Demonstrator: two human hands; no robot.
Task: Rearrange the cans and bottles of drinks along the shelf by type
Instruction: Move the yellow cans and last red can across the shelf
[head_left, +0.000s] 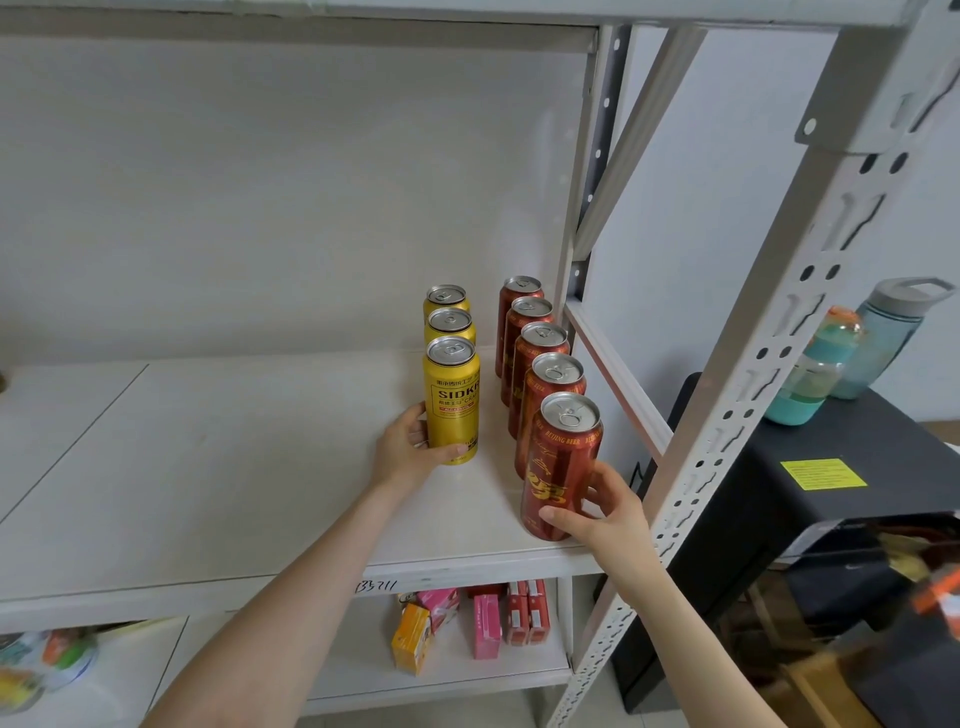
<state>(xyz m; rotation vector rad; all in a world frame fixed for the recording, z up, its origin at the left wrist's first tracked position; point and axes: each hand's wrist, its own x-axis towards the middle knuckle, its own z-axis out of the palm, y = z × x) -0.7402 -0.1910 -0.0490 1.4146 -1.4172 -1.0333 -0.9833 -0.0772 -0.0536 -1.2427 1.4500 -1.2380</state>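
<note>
The left hand (410, 447) wraps round the front yellow "SIDKR" can (452, 400), first of three standing on the shelf (208, 467). The right hand (608, 509) clasps the nearest red "BEIJING BEER" can (561, 467), front of five, just beside it.
</note>
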